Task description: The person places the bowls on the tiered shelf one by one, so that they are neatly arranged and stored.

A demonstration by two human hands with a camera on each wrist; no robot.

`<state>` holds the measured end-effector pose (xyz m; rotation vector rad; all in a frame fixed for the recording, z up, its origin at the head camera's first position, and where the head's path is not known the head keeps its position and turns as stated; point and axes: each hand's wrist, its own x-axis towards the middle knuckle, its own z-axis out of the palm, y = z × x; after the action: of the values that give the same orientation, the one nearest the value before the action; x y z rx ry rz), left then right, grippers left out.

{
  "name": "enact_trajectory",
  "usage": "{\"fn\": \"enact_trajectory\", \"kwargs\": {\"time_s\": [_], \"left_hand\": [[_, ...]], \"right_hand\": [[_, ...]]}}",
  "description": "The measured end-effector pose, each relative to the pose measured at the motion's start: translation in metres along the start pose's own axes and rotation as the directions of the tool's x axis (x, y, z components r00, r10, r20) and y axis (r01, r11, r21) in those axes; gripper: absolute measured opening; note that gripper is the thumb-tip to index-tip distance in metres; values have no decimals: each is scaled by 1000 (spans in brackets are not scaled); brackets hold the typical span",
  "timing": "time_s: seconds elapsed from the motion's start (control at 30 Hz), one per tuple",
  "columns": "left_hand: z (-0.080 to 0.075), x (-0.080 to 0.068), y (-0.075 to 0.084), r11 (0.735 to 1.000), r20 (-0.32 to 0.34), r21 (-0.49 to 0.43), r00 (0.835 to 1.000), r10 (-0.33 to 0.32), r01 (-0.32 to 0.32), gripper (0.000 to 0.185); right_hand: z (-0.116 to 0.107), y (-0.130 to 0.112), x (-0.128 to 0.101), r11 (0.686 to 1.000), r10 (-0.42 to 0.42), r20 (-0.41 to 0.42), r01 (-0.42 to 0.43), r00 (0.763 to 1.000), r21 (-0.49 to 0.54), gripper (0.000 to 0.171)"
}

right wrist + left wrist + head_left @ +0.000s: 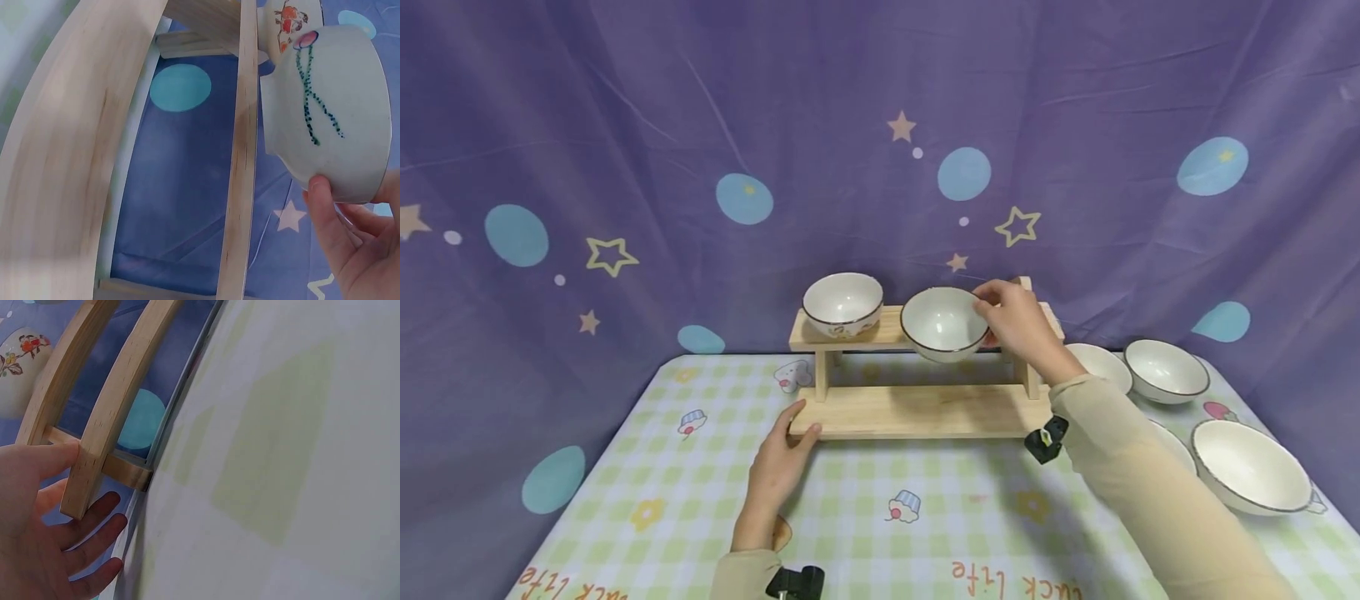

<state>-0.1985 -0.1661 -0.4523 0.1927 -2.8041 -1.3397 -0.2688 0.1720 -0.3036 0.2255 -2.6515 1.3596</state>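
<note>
A two-tier wooden display rack (925,412) stands at the back of the table. My left hand (778,467) grips the left end of its lower board, thumb on one face in the left wrist view. My right hand (1018,325) pinches the right rim of a white bowl (943,321) with a dark brim. In the right wrist view this bowl, painted with a pink and green pattern (309,94), is close beside the upper board; contact cannot be told. Another white bowl (842,300), with a floral pattern, sits on the upper board's left part.
Several more white bowls stand on the right of the table, among them a small one (1165,371) at the back and a wider one (1247,467) nearer. My right forearm partly hides others. A checked cloth (700,475) covers the table; a purple curtain (850,83) hangs behind.
</note>
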Motion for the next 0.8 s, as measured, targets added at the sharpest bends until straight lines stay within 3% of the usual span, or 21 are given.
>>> {"fn": "enact_trajectory", "kwargs": {"time_s": [0.23, 0.53, 0.8], "left_hand": [[-1, 0, 0, 1000, -6, -7, 1000, 8, -8, 63], [-1, -1, -2, 1000, -8, 5, 1000, 15, -15, 62], [-2, 0, -1, 1000, -7, 0, 1000, 14, -14, 61]], "right_hand": [[9, -5, 6, 996, 42, -40, -39, 998, 77, 30], [16, -9, 11, 991, 103, -83, -95, 991, 97, 31], [18, -16, 17, 985, 133, -57, -125, 990, 117, 34]]}}
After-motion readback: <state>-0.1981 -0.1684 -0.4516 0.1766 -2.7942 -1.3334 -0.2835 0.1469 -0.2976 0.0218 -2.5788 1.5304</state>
